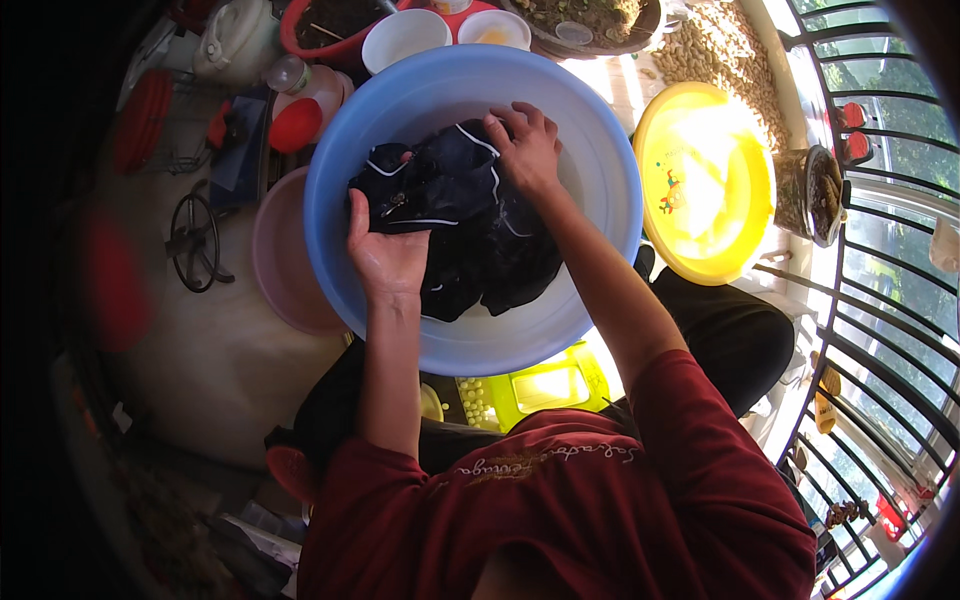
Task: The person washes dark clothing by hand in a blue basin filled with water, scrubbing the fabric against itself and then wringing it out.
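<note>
A wet black garment (470,185) with thin white piping is bunched in a large blue basin (335,250). A small metallic fitting shows on its upper fold, and its lower folds hang in pale, cloudy water. My left hand (392,255), palm up, holds the garment's left side from below; its thumb stands up at the edge and its fingers are hidden under the cloth. At the garment's upper right edge, my right hand (528,148) has its thumb against the cloth and its fingers curled. How tightly it grips is hard to see.
On the right stand a yellow basin (650,170), a dark-lidded jar (800,195) and a barred window. A pink basin (280,260) sits partly under the blue one. Beyond are white bowls (405,40) and a soil-filled pot (335,25). A lime-green washboard-like piece (540,390) lies near my lap.
</note>
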The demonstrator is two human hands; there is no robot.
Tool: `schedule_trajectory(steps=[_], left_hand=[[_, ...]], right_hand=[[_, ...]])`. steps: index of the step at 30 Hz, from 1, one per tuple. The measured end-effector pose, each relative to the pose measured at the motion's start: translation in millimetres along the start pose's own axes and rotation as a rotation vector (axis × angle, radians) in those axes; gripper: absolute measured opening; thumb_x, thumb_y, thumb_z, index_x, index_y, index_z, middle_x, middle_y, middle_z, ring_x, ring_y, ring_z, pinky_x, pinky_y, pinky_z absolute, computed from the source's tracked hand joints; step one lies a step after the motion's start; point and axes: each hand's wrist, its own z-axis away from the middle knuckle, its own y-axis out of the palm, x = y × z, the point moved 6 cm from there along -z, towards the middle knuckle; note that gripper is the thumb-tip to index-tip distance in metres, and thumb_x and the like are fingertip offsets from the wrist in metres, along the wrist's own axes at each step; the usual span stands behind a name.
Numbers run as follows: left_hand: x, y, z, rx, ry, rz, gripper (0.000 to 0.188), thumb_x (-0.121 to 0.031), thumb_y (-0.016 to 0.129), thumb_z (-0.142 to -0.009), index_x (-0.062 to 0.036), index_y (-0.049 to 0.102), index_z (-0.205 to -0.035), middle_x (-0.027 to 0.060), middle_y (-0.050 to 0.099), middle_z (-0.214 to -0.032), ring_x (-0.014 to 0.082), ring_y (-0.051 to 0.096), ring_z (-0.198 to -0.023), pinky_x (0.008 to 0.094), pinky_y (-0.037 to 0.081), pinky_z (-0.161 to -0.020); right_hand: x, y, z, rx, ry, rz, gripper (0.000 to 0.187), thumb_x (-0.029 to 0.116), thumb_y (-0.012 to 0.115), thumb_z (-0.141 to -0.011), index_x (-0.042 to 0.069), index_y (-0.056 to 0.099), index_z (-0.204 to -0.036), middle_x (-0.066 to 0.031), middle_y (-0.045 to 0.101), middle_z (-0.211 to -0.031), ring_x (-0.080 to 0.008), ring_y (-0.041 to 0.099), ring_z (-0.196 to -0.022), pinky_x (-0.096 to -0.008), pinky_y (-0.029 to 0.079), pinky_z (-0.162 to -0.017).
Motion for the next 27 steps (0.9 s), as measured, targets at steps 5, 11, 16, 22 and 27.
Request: schedule_trajectory(steps=[5,11,16,22,27], left_hand=[[-10.9,35.0,11.2,0.107,0.039,0.087,0.051,-0.036,0.039,-0.096,-0.0025,0.038,-0.134,0.0184,0.041,-0.137,0.0318,0.036,-0.128,0.0503,0.025,-0.108],[-15.2,69.4,24.2,0.250,0.008,0.182,0.054,-0.037,0.040,-0.095,-0.0042,0.033,-0.137,0.0173,0.032,-0.143,0.0316,0.031,-0.132,0.0523,0.020,-0.109],[-16.8,61.4,22.3,0.235,-0.015,0.233,0.053,-0.038,0.041,-0.095,-0.0043,0.038,-0.135,0.0135,0.036,-0.141,0.0307,0.032,-0.131,0.0511,0.021,-0.109],[-21.9,52.5,13.3,0.236,0.008,0.176,0.049,-0.038,0.044,-0.093,-0.0077,0.044,-0.132,0.0113,0.042,-0.137,0.0306,0.037,-0.128,0.0511,0.025,-0.107],[-8.7,24.7,0.0,0.099,0.062,0.140,0.050,-0.037,0.043,-0.094,-0.0064,0.041,-0.133,0.0132,0.042,-0.137,0.0319,0.037,-0.128,0.0511,0.025,-0.107]], right_hand=[[-14.7,69.1,47.1,0.357,-0.030,-0.195,0.054,0.046,0.061,-0.076,0.022,0.052,-0.123,-0.0106,0.048,-0.129,-0.0353,0.048,-0.114,-0.0420,0.041,-0.094],[38.2,91.4,108.2,0.528,-0.034,-0.201,0.036,0.014,0.056,-0.073,0.010,0.058,-0.109,-0.0175,0.055,-0.109,-0.0380,0.060,-0.087,-0.0463,0.049,-0.076],[71.4,68.2,158.1,0.585,-0.192,-0.266,0.028,0.005,0.054,-0.071,0.006,0.057,-0.098,-0.0187,0.053,-0.097,-0.0382,0.061,-0.074,-0.0474,0.050,-0.065],[80.4,31.1,179.7,0.947,-0.475,-0.327,0.039,0.032,0.063,-0.076,0.006,0.060,-0.106,-0.0173,0.055,-0.105,-0.0351,0.058,-0.092,-0.0442,0.048,-0.080],[-11.1,0.5,91.0,0.530,0.202,-0.545,0.022,0.014,0.058,-0.081,0.003,0.066,-0.099,-0.0148,0.066,-0.098,-0.0285,0.063,-0.090,-0.0339,0.048,-0.082]])
